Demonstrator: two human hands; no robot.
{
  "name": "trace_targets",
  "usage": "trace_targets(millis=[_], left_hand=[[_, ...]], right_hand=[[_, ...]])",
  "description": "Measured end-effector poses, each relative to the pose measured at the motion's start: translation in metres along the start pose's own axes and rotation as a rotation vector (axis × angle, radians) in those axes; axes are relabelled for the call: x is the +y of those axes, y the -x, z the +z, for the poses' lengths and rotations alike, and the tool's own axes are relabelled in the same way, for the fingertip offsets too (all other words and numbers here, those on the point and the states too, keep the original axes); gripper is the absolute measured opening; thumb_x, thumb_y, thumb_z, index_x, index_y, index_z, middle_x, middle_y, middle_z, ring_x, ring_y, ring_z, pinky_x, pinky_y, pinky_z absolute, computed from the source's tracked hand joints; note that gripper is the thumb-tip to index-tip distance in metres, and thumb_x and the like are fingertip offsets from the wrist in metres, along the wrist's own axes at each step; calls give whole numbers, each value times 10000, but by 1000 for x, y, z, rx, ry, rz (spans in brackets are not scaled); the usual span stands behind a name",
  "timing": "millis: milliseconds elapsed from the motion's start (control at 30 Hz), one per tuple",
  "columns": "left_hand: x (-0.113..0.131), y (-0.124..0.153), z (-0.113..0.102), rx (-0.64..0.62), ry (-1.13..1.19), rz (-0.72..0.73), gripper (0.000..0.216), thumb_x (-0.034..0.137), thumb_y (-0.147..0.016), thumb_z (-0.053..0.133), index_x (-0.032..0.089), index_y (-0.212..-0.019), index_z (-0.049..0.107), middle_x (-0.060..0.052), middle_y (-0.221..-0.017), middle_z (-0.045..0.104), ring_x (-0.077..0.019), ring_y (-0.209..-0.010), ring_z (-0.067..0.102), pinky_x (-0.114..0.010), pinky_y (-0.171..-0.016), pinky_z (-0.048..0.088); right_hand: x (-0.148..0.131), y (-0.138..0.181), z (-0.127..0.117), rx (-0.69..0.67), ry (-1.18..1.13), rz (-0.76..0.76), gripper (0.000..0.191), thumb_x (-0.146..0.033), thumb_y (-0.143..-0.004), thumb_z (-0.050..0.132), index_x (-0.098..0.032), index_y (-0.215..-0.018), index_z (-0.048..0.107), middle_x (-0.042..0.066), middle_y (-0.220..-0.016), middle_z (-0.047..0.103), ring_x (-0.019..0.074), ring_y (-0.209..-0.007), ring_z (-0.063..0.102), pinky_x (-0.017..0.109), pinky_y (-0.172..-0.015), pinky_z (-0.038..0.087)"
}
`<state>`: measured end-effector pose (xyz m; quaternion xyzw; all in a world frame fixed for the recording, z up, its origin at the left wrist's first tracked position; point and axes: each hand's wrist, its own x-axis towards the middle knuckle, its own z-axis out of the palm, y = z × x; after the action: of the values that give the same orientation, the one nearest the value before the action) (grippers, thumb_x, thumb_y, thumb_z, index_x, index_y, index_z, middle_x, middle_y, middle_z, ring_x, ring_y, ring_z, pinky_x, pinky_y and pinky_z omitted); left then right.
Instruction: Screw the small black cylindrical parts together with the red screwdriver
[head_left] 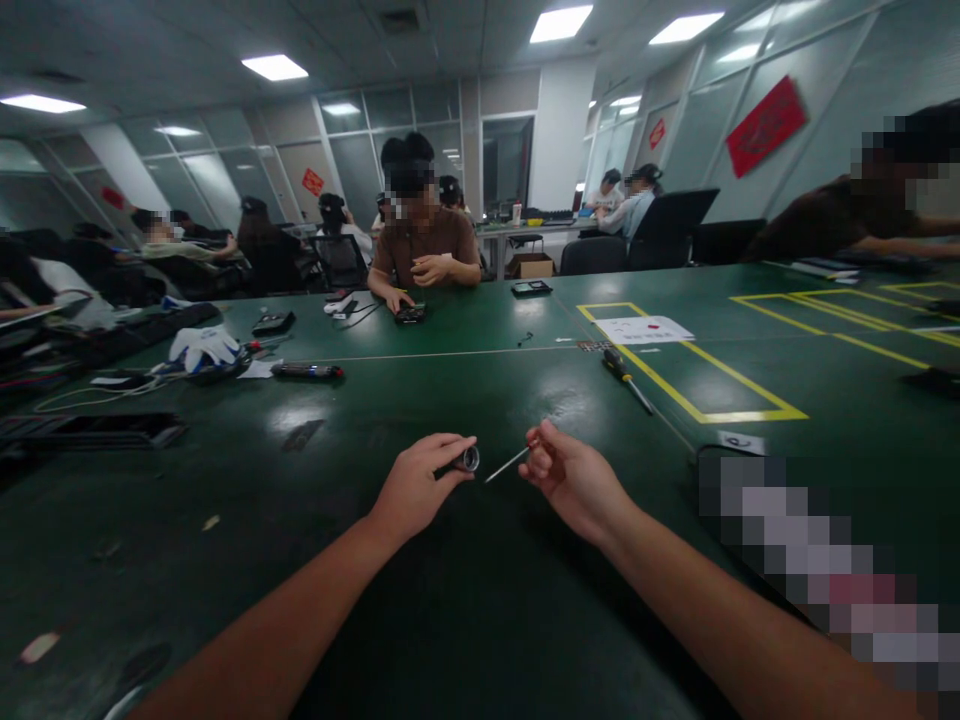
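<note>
My left hand is closed around a small dark round part with a shiny ring face, held just above the green table. My right hand pinches a thin metal tool whose tip points left at the round part, a short gap away. Both hands hover over the near middle of the table.
A yellow-handled screwdriver lies ahead right beside a yellow taped rectangle with a white sheet. White gloves, a dark bar and trays lie at left. A person in brown sits opposite; others work around.
</note>
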<state>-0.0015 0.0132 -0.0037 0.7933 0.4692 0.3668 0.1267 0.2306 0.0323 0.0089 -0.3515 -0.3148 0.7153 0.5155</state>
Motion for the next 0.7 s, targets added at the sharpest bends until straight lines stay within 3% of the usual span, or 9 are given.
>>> trace_targets(millis=[233,700], left_hand=[[0,1,-2,17,7,-47,457,149,-871,753,252,-1312,686,-48,-1266,720,-210,-1152,670,-417,-1048,532],[4,0,-3,18,14,-80,482,124,-847,769,235,-1310,687,-57,-1244,728,-219,-1126,679,-426,-1023,545]], right_hand=[[6,3,5,20,139,-247,323,-516,-797,795,-222,-902,715,-22,-700,592,161,-673,550,375,-794,509],[11,6,8,-18,300,-326,336,-526,-841,751,-214,-960,712,7,-756,681,181,-736,628,355,-780,490]])
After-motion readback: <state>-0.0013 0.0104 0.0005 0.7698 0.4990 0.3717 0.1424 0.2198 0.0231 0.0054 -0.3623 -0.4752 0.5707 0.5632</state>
